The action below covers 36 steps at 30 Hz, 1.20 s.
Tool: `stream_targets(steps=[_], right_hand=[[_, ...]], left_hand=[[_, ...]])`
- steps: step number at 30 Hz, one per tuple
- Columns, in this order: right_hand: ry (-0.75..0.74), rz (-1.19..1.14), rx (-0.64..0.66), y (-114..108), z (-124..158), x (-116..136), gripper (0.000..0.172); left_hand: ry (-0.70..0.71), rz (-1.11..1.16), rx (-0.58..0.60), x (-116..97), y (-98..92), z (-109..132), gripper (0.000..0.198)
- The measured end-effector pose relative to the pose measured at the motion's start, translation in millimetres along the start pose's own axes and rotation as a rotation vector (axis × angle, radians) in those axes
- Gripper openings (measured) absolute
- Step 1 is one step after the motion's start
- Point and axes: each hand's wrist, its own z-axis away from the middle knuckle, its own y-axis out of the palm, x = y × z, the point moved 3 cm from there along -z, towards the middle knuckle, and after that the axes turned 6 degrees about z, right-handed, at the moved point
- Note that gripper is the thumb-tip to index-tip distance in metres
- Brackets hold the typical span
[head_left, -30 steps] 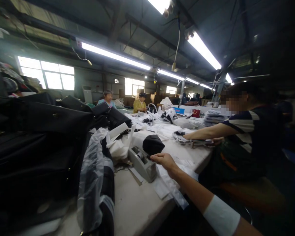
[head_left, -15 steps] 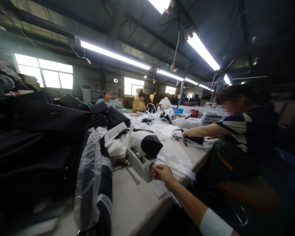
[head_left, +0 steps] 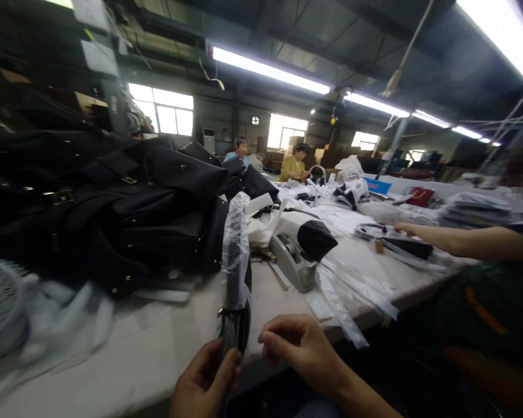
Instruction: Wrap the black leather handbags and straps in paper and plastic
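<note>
Piece, black, narrow and partly covered in clear film, extends left of the dispenser and on its near side; we cannot tell whether it is a strap or a bag's edge. We see the left hand grasping its near end between thumb and fingers, which hide much of that end. The right hand, on the dispenser's near side, has loosely curled fingers; we cannot tell whether something thin is pinched there. Both arms run out of view. Behind the dispenser we make out a bundle, white with a black end, its lower side hidden. Left of the dispenser, black bags overlap too closely for us to separate; nearer us, a fan is cut off. Right of the dispenser, a co-worker's arm reaches over goods with a brown tag, whose face we cannot read. Far beyond the dispenser, a blue box bears reddish writing, too small for us to read.
</note>
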Motion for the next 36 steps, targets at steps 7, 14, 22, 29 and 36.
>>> stream_targets(steps=[7, 14, 22, 29, 36], right_hand=[[-0.018, 0.133, -0.001, 47, -20, 12, 0.028], [0.033, 0.487, -0.167, 50, -30, 17, 0.030], [0.155, 0.539, -0.104, 41, -35, 14, 0.039], [0.134, 0.061, 0.202, 31, -30, -6, 0.040], [-0.005, 0.078, 0.164, 28, -17, -6, 0.023]], left_hand=[[0.118, 0.041, 0.118, 7, -3.0, -4, 0.045], [0.157, -0.032, 0.163, 9, -8.7, -7, 0.041], [0.176, -0.093, 0.174, 8, -11.4, -8, 0.041], [0.020, 0.039, 0.254, 4, -10.4, -8, 0.050], [-0.165, 0.155, 0.192, -2, -8.6, 0, 0.050]])
